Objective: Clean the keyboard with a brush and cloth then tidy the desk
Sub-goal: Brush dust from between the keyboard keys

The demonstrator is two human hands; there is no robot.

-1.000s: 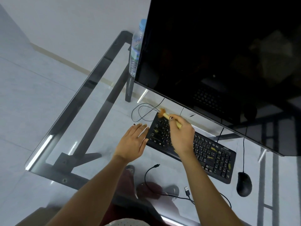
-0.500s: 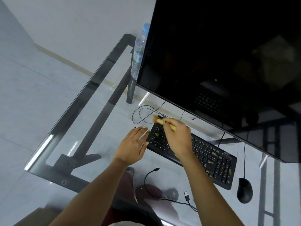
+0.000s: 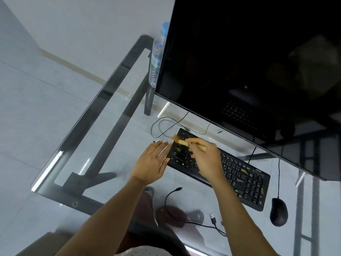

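**Brush at the left end of the keyboard**

The black keyboard (image 3: 238,174) lies on the glass counter (image 3: 96,145) in the middle of the frame, slanting from the centre down to the lower right. Some yellowish bits sit on its keys. I hold the small brush (image 3: 181,141) in my right hand (image 3: 204,159); my fingers are closed around its pale handle, and the bristles are at the upper left corner of the keyboard, blurred. My left hand (image 3: 151,163) lies flat just left of the keyboard, fingers stretched out and holding nothing, the fingertips touching its left edge.

A black mouse (image 3: 278,211) rests on the counter just beside the lower right end of the keyboard. A loose USB cable (image 3: 203,225) lies near the bottom centre. The dark monitor (image 3: 258,61) fills the upper right of the frame. A clear water bottle (image 3: 156,56) with a blue cap stands at its left edge.
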